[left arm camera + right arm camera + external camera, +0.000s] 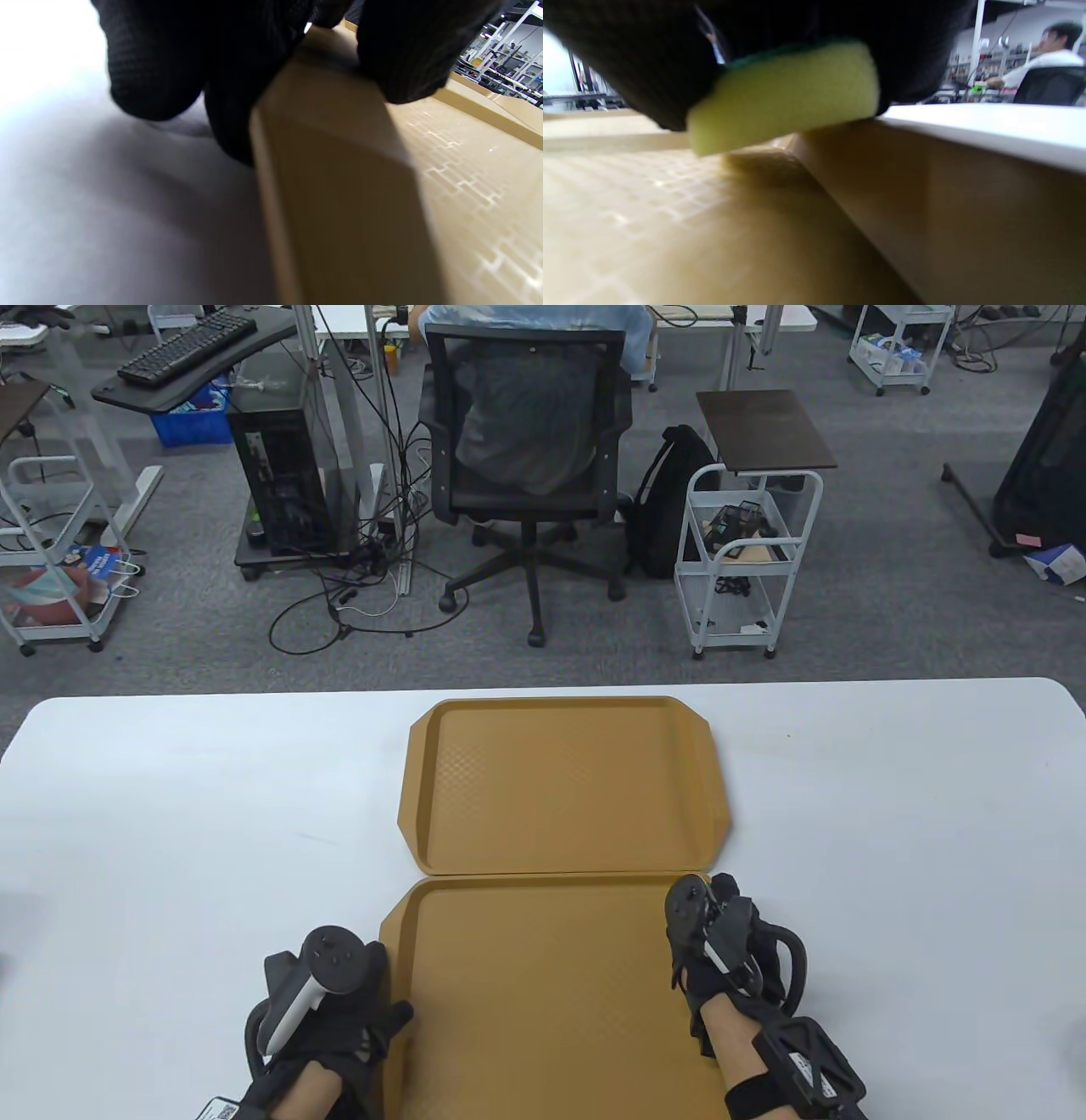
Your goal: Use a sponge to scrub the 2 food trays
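Observation:
Two tan food trays lie end to end on the white table: the far tray in the middle, the near tray at the front edge. My left hand grips the near tray's left rim, thumb on top and fingers outside against the table. My right hand is at the near tray's far right corner and holds a yellow sponge with a green top. The sponge hangs just above the tray floor beside the right wall. It is hidden under the hand in the table view.
Beyond the table's far edge a person sits in a black office chair. A white trolley, a black backpack and a computer tower stand on the carpet. Bare white tabletop lies left and right of the trays.

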`<state>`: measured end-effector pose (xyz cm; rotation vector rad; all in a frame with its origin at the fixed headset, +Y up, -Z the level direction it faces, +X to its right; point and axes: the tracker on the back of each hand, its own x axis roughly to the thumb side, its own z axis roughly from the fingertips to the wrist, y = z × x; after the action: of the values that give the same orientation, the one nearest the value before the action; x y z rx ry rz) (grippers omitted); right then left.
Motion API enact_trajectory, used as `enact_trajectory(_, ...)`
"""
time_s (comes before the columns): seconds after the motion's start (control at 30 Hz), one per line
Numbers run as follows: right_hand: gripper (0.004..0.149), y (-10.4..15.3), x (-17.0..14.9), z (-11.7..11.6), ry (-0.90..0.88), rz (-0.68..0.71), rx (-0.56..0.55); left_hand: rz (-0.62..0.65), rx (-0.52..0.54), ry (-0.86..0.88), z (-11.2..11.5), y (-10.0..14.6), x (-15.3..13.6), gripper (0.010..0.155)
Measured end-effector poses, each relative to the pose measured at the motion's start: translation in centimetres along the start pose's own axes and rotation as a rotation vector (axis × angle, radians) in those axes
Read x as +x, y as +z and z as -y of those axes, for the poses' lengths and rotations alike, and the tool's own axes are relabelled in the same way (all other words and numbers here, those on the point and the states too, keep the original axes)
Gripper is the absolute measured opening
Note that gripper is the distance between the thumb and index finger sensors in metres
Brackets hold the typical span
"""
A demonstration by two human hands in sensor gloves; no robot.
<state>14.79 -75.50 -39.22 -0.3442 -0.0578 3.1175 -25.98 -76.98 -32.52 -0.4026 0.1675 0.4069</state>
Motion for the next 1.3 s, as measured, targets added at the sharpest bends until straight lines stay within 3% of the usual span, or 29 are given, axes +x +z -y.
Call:
enact_trajectory(0.13,0.06,-0.4,0.7,-0.3,0.048,0.006,0.034,0.014,-0.016,0.014,-0.2,-0.1,-0.2,0.082)
enact_trajectory(0.27,0.053,-0.6,0.7,0.3,0.052,0.029,0.144,0.017,-0.055,0.087,-0.4,-0.4,-0.8,0.079)
enact_trajectory(0.57,0.053,-0.6,1.6,0.1,0.035,0.112,0.137,0.041,-0.09,0.14,-0.5,-0.6,-1.4,0.077)
enact_trajectory(0.97,0.055,1.1,12.5,-0.4,-0.199,0.278,0.164,0.044,-0.103,0.136,-0.7,-0.7,-1.6,0.076)
enact_trajectory(1.3,0.056,3.2,20.6,-0.9,-0.288,0.398,0.172,0.034,-0.112,0.105,-0.9,-0.8,-1.6,0.075)
